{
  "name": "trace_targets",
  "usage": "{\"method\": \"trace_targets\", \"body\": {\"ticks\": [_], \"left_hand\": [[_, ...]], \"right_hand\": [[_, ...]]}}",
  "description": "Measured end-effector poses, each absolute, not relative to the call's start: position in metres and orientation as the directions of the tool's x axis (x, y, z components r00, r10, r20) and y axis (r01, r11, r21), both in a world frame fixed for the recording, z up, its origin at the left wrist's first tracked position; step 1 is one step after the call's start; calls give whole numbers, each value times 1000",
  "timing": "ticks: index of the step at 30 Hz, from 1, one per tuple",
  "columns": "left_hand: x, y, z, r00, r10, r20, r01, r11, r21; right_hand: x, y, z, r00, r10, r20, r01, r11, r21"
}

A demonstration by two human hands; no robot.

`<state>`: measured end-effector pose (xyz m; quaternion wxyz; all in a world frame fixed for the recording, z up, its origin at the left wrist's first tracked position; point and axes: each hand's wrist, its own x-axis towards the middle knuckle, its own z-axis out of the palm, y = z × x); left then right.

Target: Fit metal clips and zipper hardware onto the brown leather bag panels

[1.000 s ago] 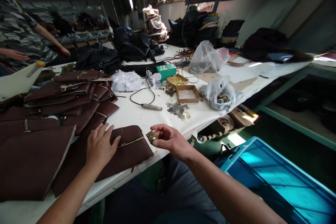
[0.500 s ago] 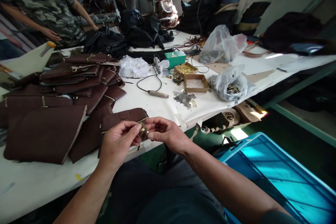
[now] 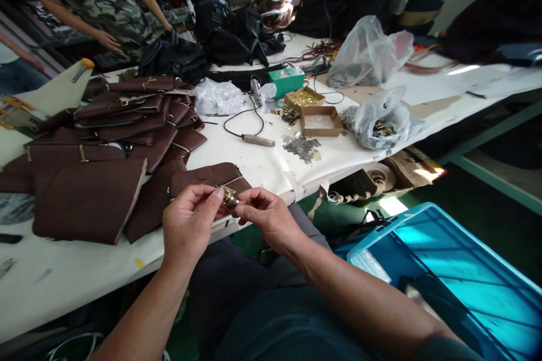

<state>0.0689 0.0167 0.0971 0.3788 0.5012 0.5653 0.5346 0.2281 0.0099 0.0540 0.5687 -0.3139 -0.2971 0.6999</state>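
Left hand (image 3: 186, 228): thumb and fingers pinched together on the brass-coloured fitting (image 3: 229, 196), a small shiny metal piece with a rounded part. Right hand (image 3: 273, 221): thumb and fingertips clamped on its right end. Fitting is up between both hands, over the near edge of the white table (image 3: 266, 168). Finer detail on it is too small to read.

Just beyond the hands: brown zip piece (image 3: 205, 175), smooth leather-like sheet, rounded far corner, gold-toothed zip, lying flat and partly covered by the left hand. To the left, a brown panel (image 3: 87, 197), broad, matte, ragged pale right edge. Behind that, a heaped brown stack (image 3: 127, 115), floppy, folded, with metal trim.

Mid-table: spindle-shaped handle (image 3: 258, 140), dull tan, black cord (image 3: 226, 124) looping off its left end. Right of it, thin angular grey plates (image 3: 300, 148) in a loose scatter. Beyond those, open cardboard box (image 3: 320, 132) with whitish contents, then a cardboard tray (image 3: 324, 99) of small gold bits, green box (image 3: 287, 82) near the tray. Crinkled clear plastic (image 3: 218, 97) on the left. On the right, a translucent bag (image 3: 364, 127) holding metallic parts.

Near right, below table level: glossy blue crate (image 3: 455, 228), rigid rim. Far left: a person (image 3: 97, 3) in a camouflage shirt.
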Motion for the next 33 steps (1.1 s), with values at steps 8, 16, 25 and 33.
{"method": "trace_targets", "body": {"ticks": [8, 16, 25, 33], "left_hand": [[71, 12, 82, -225, 959, 173, 32, -170, 985], [65, 0, 82, -33, 927, 374, 105, -369, 924], [53, 0, 84, -23, 970, 241, 71, -239, 968], [40, 12, 79, 70, 989, 131, 67, -135, 989]], "right_hand": [[227, 2, 59, -142, 988, -64, -449, -121, -885], [228, 9, 73, 41, 967, 250, -211, 253, -944], [228, 15, 74, -36, 957, 288, -217, 273, -937], [224, 23, 60, -133, 976, 172, -315, 123, -941]]}}
